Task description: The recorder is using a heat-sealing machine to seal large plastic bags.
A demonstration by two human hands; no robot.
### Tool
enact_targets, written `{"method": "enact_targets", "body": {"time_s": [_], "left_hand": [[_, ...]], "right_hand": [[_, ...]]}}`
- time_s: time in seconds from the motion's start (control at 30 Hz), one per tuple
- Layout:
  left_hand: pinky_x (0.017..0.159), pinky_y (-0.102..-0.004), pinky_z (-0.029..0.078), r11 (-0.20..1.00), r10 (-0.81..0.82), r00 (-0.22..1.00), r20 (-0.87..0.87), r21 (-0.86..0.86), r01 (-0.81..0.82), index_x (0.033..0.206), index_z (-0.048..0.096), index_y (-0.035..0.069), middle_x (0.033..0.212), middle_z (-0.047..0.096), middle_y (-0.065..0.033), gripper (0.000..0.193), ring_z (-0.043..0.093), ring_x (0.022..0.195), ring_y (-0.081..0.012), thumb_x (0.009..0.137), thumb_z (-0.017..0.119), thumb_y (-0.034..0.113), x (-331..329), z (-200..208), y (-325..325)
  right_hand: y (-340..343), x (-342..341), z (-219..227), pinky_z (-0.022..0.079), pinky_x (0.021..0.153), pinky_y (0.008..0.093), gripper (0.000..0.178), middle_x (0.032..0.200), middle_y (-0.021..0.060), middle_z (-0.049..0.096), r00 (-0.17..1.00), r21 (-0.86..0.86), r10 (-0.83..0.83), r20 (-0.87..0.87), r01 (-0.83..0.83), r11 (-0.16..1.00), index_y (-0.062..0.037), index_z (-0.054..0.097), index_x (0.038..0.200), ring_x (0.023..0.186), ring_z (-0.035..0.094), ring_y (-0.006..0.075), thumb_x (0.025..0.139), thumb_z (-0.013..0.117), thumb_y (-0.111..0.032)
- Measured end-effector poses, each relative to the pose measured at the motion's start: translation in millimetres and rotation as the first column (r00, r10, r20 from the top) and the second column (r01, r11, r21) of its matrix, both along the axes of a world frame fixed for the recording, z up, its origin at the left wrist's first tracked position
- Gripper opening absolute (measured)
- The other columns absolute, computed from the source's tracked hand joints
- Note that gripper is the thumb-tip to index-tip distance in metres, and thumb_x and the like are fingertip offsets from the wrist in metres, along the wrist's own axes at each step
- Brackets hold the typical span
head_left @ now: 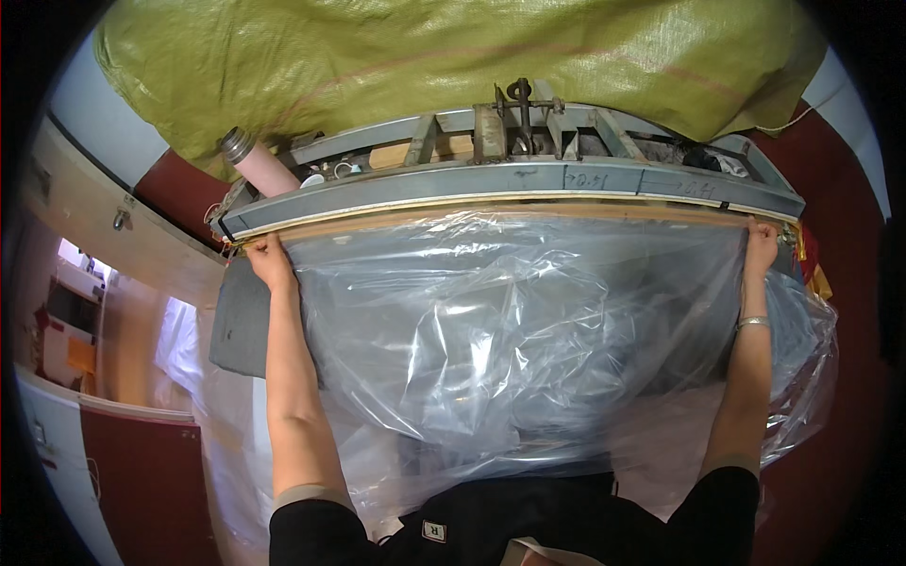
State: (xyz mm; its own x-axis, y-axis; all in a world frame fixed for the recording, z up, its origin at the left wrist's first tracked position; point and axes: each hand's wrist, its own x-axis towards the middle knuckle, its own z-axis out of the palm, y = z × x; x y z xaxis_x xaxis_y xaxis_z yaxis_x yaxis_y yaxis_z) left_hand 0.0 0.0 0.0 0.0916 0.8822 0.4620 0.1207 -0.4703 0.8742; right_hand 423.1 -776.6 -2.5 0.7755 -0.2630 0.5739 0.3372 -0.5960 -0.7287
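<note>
A wide sheet of clear plastic film (510, 330) hangs wrinkled in front of me, its far edge running along the wooden strip (528, 215) below a grey metal beam (425, 193). My left hand (271, 261) is closed at the film's far left corner, close to the beam's left end. At the far right corner, my right hand (762, 247) pinches the film in the same way, just under the beam's right end. Both arms are stretched forward, with the film spread between them. The fingertips are partly hidden against the strip.
Behind the beam is a metal frame with an upright screw clamp (522, 118). A pink bottle (262, 165) leans at its left. Yellow-green woven sheeting (453, 57) covers the back. Dark grey padding (243, 321) lies beneath the film. A door (113, 198) stands at left.
</note>
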Motion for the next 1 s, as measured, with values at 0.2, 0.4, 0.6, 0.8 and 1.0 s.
{"method": "enact_targets", "body": {"time_s": [0.2, 0.4, 0.6, 0.8, 1.0], "left_hand": [[0.045, -0.0254, 0.039, 0.977, 0.129, 0.992, -0.012, -0.172, -0.129, 0.086, 0.042, 0.002, 0.066, 0.05, -0.006, 0.01, 0.047, 0.052, -0.0127, 0.079, 0.044, 0.009, 3, 14, -15], [0.044, -0.0252, 0.038, 0.981, 0.121, 0.989, 0.08, -0.16, -0.107, 0.085, 0.042, 0.004, 0.066, 0.048, -0.0042, 0.008, 0.045, 0.051, -0.0114, 0.08, 0.046, 0.009, -2, 21, -19], [0.056, -0.0189, 0.036, 0.799, -0.57, 0.82, 0.048, -0.199, 0.567, 0.09, 0.047, 0.007, 0.073, 0.046, 0.003, 0.013, 0.044, 0.063, -0.0052, 0.08, 0.055, 0.01, -59, 63, -70], [0.065, -0.0184, 0.034, 0.993, -0.115, 0.992, -0.042, -0.043, 0.113, 0.084, 0.049, 0.006, 0.075, 0.045, 0.0028, 0.007, 0.042, 0.07, -0.0051, 0.08, 0.054, 0.011, -192, 67, -136], [0.063, -0.0232, 0.043, 0.711, -0.639, 0.769, 0.034, -0.357, 0.606, 0.088, 0.051, 0.005, 0.081, 0.057, -0.0078, 0.02, 0.055, 0.074, -0.0138, 0.086, 0.052, 0.024, -218, 62, -292]], "right_hand": [[7, -10, 11, 0.041, 0.049, 0.0245, 0.011, 0.073, 0.0029, 0.053, 0.999, 0.29, -0.015, -0.044, 0.027, 0.956, -0.0043, 0.052, 0.084, 0.056, 0.049, 0.0111, 0.081, 0.051, -0.015], [7, -26, 27, 0.043, 0.065, 0.0227, 0.019, 0.087, 0.005, 0.056, 0.998, 0.341, -0.002, -0.07, 0.026, 0.94, -0.0033, 0.054, 0.096, 0.072, 0.052, 0.0118, 0.082, 0.052, -0.016], [-64, -120, 80, 0.038, 0.084, 0.028, 0.035, 0.1, 0.0097, 0.055, 0.984, -0.079, 0.107, 0.145, -0.097, 0.992, 0.0, 0.052, 0.105, 0.095, 0.051, 0.0169, 0.082, 0.058, -0.026], [-199, -218, 42, 0.038, 0.088, 0.0353, 0.051, 0.107, 0.0176, 0.054, 0.662, -0.473, -0.728, 0.177, 0.706, 0.527, 0.0006, 0.052, 0.11, 0.1, 0.051, 0.0276, 0.078, 0.06, -0.038], [-265, -207, -29, 0.04, 0.084, 0.0306, 0.042, 0.107, 0.014, 0.056, 0.86, 0.121, -0.406, -0.309, 0.458, 0.88, 0.0033, 0.053, 0.109, 0.096, 0.053, 0.0221, 0.082, 0.056, -0.028]]}}
